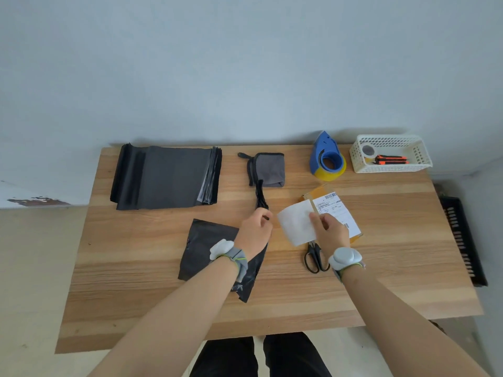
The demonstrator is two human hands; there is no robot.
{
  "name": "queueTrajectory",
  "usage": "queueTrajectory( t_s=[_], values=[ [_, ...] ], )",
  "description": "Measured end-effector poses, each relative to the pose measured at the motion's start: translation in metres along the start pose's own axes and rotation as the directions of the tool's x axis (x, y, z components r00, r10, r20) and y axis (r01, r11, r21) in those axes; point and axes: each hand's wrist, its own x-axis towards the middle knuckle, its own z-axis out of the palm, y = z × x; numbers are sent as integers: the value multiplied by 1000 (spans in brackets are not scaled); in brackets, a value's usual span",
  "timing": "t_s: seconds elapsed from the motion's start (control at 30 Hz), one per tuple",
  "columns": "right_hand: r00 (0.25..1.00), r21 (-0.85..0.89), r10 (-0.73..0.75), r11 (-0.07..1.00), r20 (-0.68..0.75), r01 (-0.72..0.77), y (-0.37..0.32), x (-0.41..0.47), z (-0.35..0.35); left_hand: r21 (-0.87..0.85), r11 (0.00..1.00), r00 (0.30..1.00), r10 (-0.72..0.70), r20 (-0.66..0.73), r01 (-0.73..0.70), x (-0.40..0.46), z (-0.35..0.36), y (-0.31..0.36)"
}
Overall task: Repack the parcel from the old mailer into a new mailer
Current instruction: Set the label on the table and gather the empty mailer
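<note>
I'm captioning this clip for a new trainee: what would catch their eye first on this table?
The two hands mid-table: the right hand pinches a white sheet over a labelled box, and the left hand pinches a black strip, with a crumpled black mailer under its wrist. Next, the stack of dark mailers at far left and the blue-and-yellow tape dispenser at far right.

My left wrist covers the right part of the old black mailer (206, 248). My right hand (330, 231) hides the scissors' (315, 258) blades and part of the labelled box (336, 210). The label's print is too small to read. The tabletop's (136, 281) near edge hides my legs.
</note>
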Motion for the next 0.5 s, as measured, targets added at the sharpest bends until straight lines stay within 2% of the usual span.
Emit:
queueTrajectory(
  t_s=[0.07, 0.2, 0.4, 0.5],
  values=[
    [999, -63, -49, 997, -3, 49, -2, -7, -4, -74, 997, 996, -13, 85, 20, 1, 15, 25],
    [990, -171, -139, 976, -31, 132, 1, -18, -16, -67, 998, 983, 4, 183, 8, 4, 30, 56],
    [979, -241, -194, 955, -70, 172, 23, -11, -42, -169, 954, 949, -204, 239, 247, 27, 46, 73],
    [976, -270, -204, 946, -74, 177, 35, 0, -58, -233, 926, 941, -244, 233, 297, 36, 63, 87]
  ],
)
